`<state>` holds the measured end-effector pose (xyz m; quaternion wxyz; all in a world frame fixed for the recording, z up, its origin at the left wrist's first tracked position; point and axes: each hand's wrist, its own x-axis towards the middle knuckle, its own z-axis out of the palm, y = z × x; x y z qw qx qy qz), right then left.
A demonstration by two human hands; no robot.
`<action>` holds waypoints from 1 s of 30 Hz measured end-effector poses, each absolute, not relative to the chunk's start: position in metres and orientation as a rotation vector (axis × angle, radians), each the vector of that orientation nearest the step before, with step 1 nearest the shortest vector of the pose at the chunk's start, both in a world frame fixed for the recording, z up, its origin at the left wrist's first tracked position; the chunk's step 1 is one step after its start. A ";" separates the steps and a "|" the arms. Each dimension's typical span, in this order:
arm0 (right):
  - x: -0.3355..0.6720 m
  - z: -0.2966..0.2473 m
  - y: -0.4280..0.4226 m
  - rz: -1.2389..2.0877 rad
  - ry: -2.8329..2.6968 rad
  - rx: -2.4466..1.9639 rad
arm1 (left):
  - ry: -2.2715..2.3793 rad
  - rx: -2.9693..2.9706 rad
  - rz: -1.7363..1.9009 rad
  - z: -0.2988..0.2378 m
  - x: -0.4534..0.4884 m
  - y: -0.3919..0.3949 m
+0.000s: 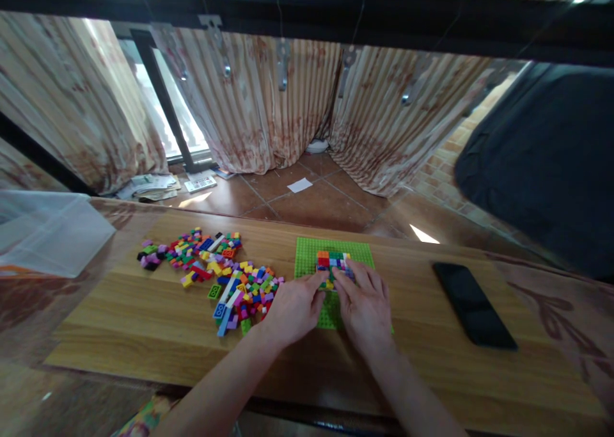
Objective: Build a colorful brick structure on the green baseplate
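Note:
A green baseplate point(311, 253) lies flat on the wooden table point(144, 322). A small block of coloured bricks point(332, 260) is built near its middle. My left hand point(293, 309) rests on the plate's near left part, fingers curled, thumb and forefinger pinched at the bricks' left edge. My right hand point(365, 304) lies over the plate's near right part, fingers bent and pressing on the bricks. What sits under the fingertips is hidden. A heap of loose coloured bricks point(225, 277) spreads to the left of my left hand.
A black phone point(473, 304) lies on the table to the right. A clear plastic bag point(48, 232) sits at the far left edge. Beyond the table are a tiled floor point(311, 200), curtains and scattered papers point(153, 186). A dark shape point(551, 162) looms at right.

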<state>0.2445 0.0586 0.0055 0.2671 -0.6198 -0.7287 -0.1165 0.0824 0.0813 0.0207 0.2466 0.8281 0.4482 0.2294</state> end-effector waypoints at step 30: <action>0.218 0.015 0.037 0.183 -1.865 -1.274 | 1.566 2.130 0.864 0.046 0.028 0.111</action>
